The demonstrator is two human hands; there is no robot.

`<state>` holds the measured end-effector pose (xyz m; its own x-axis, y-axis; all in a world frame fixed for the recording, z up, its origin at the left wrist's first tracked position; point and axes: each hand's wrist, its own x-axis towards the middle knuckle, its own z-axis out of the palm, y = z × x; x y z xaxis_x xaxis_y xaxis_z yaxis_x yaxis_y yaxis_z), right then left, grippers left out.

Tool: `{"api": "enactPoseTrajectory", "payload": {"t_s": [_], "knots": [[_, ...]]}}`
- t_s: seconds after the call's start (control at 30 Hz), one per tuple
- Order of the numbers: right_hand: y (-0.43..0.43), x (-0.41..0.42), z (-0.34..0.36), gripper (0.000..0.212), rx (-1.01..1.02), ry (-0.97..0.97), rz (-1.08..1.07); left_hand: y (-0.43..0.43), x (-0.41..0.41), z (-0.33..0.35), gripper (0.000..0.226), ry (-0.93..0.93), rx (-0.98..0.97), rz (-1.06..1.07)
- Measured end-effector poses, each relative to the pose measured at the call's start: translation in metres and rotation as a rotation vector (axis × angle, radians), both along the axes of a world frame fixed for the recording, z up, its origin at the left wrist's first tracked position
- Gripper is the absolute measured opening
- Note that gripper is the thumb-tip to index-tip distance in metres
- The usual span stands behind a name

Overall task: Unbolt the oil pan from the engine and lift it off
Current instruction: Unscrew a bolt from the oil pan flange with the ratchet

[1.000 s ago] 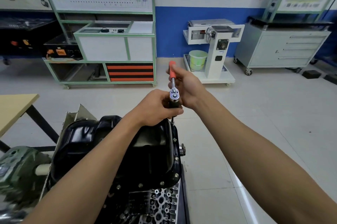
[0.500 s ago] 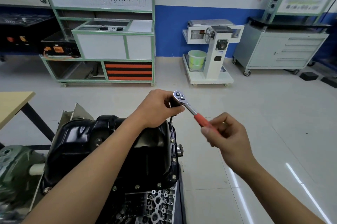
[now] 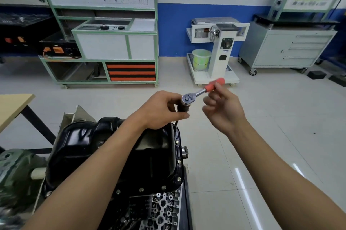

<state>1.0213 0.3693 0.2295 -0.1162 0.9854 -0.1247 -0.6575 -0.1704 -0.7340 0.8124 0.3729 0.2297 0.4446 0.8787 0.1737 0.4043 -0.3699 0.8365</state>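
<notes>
Gripping socket ext (image 3: 184, 107) under ratchet (image 3: 187, 97) head w/ L hand (image 3: 161, 111); pinching its red handle w/ R hand (image 3: 223, 112). Oil pan (image 3: 112, 147) just below L hand, atop engine (image 3: 162, 209).

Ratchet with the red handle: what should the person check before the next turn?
1. Left hand holds the head of the silver ratchet with red handle steady: ok.
2. Right hand pinches the handle: ok.
3. Thin black extension bar seated on a bolt at the shiny black oil pan's far corner: cannot tell, too small.
4. Room to swing the handle: ok.
5. Silver rim bolts all out for lifting: not ok, several remain.
</notes>
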Motion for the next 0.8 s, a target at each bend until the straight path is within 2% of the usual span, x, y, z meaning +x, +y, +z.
{"api": "enactPoseTrajectory", "payload": {"t_s": [0.17, 0.27, 0.43, 0.53, 0.6, 0.67, 0.73, 0.8], "knots": [[0.042, -0.035, 0.021, 0.021, 0.001, -0.082, 0.141, 0.001, -0.005, 0.003, 0.024, -0.113, -0.101, -0.051], [0.048, -0.046, 0.024, 0.017, 0.012, -0.133, 0.165, 0.002, -0.007, 0.002, 0.022, -0.113, -0.114, -0.052], [0.029, -0.019, 0.012, 0.025, 0.062, -0.080, 0.075, 0.001, -0.006, 0.000, 0.015, -0.125, -0.090, 0.023], [-0.002, 0.002, -0.002, 0.021, 0.074, -0.093, -0.027, 0.002, -0.004, 0.000, 0.012, -0.146, -0.093, 0.026], [-0.027, 0.011, -0.014, 0.017, 0.130, -0.184, -0.105, 0.003, -0.004, -0.001, 0.012, -0.148, -0.088, 0.022], [-0.057, 0.015, -0.025, 0.017, 0.261, -0.385, -0.160, 0.004, -0.002, -0.001, 0.010, -0.139, -0.073, 0.018], [-0.085, 0.010, -0.032, 0.017, 0.378, -0.623, -0.147, 0.004, -0.001, -0.001, 0.015, -0.121, -0.052, 0.000], [-0.103, 0.001, -0.033, 0.022, 0.392, -0.758, -0.087, 0.002, 0.001, 0.000, 0.024, -0.103, -0.016, -0.024]]}}
